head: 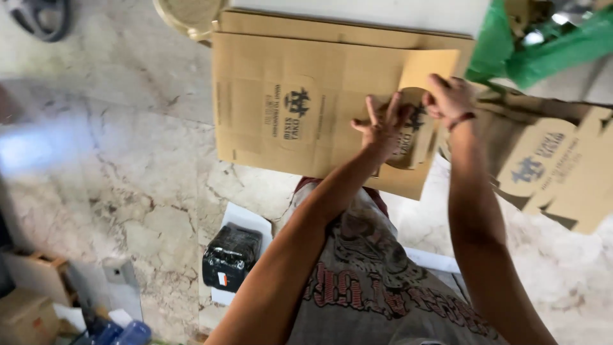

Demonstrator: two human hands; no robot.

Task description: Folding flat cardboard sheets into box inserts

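Both hands on a flat brown cardboard sheet [332, 105] printed with a dark emblem, lying on the marble floor [128, 160], left hand [381, 130] spread open, right hand [451, 97] pinching its flap.

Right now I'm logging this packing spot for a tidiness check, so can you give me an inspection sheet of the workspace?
Surface: pale marble floor, glossy, veined.
Job's things: flat cardboard sheet with a dark printed emblem, lying on a stack; its right flap is being handled.
Clutter: black wrapped bundle on a white board; more printed cardboard pieces at right; green plastic bag at top right.
Grippers: left hand pressed on the flap with fingers spread; right hand gripping the flap's edge.
Cables: nothing seen.
Surroundings: blue bottles and small boxes at lower left, blurred.
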